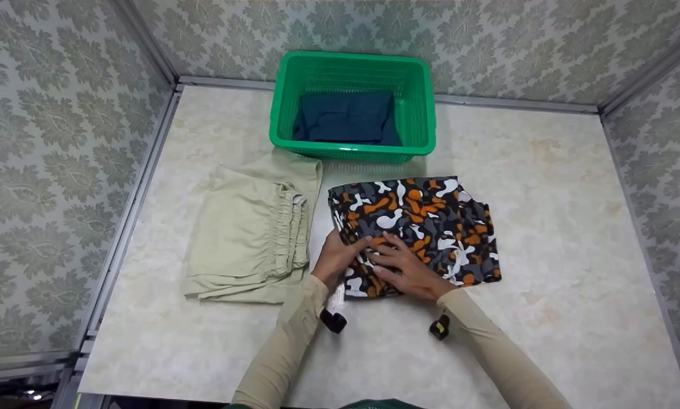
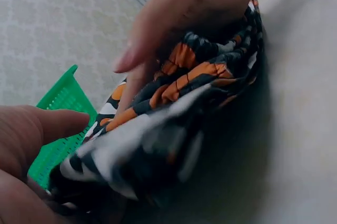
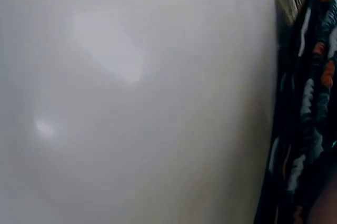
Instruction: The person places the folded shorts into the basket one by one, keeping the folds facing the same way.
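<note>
A folded garment with an orange, white, grey and black pattern (image 1: 408, 210) lies on the table, a white drawstring on its right part. My left hand (image 1: 336, 255) grips its left edge, thumb on top and fingers under or behind the cloth; in the left wrist view the left hand (image 2: 21, 155) has the cloth's edge between thumb and fingers. My right hand (image 1: 411, 272) rests on top of the garment, fingers spread toward the left thumb. In the right wrist view the patterned cloth (image 3: 310, 97) shows at the right edge, with little of the hand visible.
Folded beige trousers (image 1: 237, 227) with a gathered waistband lie left of the patterned garment. A green basket (image 1: 425, 113) stands at the back of the table (image 1: 561, 227), holding folded dark blue cloth (image 1: 348, 116). Patterned walls stand behind and at both sides.
</note>
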The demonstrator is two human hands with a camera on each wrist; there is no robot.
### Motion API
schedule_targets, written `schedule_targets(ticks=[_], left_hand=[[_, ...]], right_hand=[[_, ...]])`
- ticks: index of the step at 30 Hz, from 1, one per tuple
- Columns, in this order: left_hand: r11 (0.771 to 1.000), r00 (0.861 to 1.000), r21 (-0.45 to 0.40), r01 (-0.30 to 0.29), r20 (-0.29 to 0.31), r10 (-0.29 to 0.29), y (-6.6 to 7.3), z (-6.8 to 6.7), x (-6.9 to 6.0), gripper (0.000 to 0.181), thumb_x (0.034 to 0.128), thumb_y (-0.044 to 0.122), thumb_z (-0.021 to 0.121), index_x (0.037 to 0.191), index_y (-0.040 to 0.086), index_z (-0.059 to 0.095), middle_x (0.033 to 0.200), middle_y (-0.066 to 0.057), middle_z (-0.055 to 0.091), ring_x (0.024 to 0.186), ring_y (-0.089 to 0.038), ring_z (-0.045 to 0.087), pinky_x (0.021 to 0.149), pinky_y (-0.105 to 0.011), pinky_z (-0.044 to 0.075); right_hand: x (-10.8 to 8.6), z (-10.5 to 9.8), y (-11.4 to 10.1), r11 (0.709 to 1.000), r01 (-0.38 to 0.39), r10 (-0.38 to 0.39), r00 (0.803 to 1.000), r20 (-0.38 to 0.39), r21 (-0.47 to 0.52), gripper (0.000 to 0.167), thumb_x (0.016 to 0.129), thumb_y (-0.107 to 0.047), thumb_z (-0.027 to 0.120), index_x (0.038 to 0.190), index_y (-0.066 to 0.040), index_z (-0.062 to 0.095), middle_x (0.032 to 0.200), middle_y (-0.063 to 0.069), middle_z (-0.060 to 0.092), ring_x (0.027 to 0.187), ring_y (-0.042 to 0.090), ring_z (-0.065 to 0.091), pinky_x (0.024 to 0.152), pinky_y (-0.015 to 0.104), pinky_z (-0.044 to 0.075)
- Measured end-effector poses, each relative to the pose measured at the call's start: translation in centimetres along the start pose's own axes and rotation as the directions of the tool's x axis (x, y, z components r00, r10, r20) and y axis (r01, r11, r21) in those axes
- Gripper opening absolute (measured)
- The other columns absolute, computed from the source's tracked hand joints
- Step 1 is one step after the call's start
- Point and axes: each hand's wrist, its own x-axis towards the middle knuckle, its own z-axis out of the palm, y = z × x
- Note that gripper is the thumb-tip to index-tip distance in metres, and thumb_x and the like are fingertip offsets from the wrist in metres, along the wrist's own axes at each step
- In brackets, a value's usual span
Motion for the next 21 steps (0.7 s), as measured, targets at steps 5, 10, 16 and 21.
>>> schedule_targets(ticks=[5, 10, 16, 21], left_hand=[[0.978, 0.998, 0.203, -0.053, 0.024, 0.049, -0.1, -0.3, -0.3, 0.042, 0.0987, 0.012, 0.06, 0.139, 0.002, 0.054, 0.13, -0.015, 0.062, 0.116, -0.028, 0.06, 0.099, -0.043, 0.048], [0.915, 0.989, 0.377, -0.146, 0.036, 0.143, 0.0, -1.2, -0.7, 0.051, 0.1043, 0.015, 0.051, 0.154, 0.01, 0.041, 0.144, -0.017, 0.055, 0.129, -0.032, 0.053, 0.107, -0.047, 0.042], [0.932, 0.978, 0.319, -0.173, -0.06, 0.202, -0.2, -2.7, -0.3, 0.039, 0.1029, 0.012, 0.057, 0.141, 0.007, 0.052, 0.127, -0.015, 0.063, 0.115, -0.029, 0.06, 0.098, -0.043, 0.046], [0.956, 0.972, 0.251, -0.151, -0.139, 0.19, 0.0, -2.4, -0.5, 0.03, 0.1003, 0.012, 0.062, 0.127, 0.0, 0.055, 0.111, -0.015, 0.064, 0.102, -0.028, 0.061, 0.091, -0.043, 0.048]], right_hand=[[0.3, -0.6, -0.2, 0.992, 0.043, -0.026, 0.99, -0.138, 0.122, 0.035, 0.106, -0.027, 0.054, 0.133, -0.011, 0.069, 0.15, 0.007, 0.051, 0.149, 0.036, 0.027, 0.116, 0.065, 0.018], [-0.9, -3.0, -0.1, 0.995, -0.093, 0.096, 0.861, -0.5, 0.03, 0.034, 0.099, -0.021, 0.067, 0.128, -0.005, 0.07, 0.145, 0.019, 0.054, 0.136, 0.043, 0.039, 0.107, 0.064, 0.031], [-3.7, -7.3, 1.9, 0.831, -0.52, 0.53, 0.637, -0.559, 0.196, 0.073, 0.096, -0.04, 0.069, 0.149, 0.002, 0.042, 0.148, 0.029, 0.035, 0.135, 0.048, 0.03, 0.107, 0.062, 0.03], [-5.3, -9.1, 2.6, 0.692, -0.619, 0.72, 0.562, -0.407, 0.372, 0.097, 0.095, -0.052, 0.065, 0.158, 0.004, 0.017, 0.154, 0.032, 0.028, 0.141, 0.049, 0.029, 0.112, 0.06, 0.031]])
